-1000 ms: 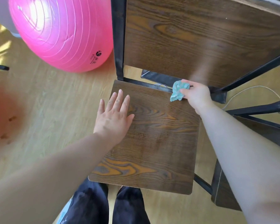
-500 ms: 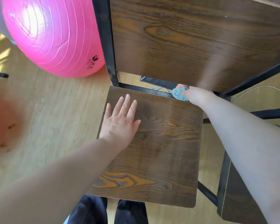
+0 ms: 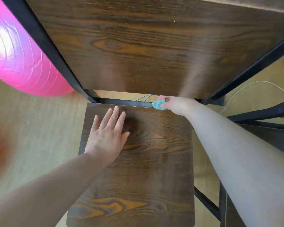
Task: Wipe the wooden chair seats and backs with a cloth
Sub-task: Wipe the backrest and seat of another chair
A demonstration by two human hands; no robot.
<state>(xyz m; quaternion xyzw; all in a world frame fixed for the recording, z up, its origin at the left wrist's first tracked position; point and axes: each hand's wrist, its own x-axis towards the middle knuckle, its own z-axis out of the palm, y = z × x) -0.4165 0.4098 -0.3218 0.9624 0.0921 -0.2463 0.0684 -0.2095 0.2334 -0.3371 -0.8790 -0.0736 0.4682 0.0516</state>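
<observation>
Now wiping rear edge of seat [image 3: 146, 169]: your right hand [image 3: 175, 104] pinches cloth [image 3: 157, 104] against black bar [image 3: 125, 102]; left hand [image 3: 107, 135] spread flat on seat. Next, probably: sweep cloth leftward along bar.

a home by the look of it, a lived-in room and not a workplace. a big pink exercise ball [image 3: 15, 63] rests on the pale wood-look floor [image 3: 31, 136] beside a dining-style chair: dark-grained chair seat [image 3: 146, 177] and chair back [image 3: 138, 46] on a black metal frame [image 3: 121, 102]. a loose white cable [image 3: 252, 86] trails over the floor at right.
</observation>
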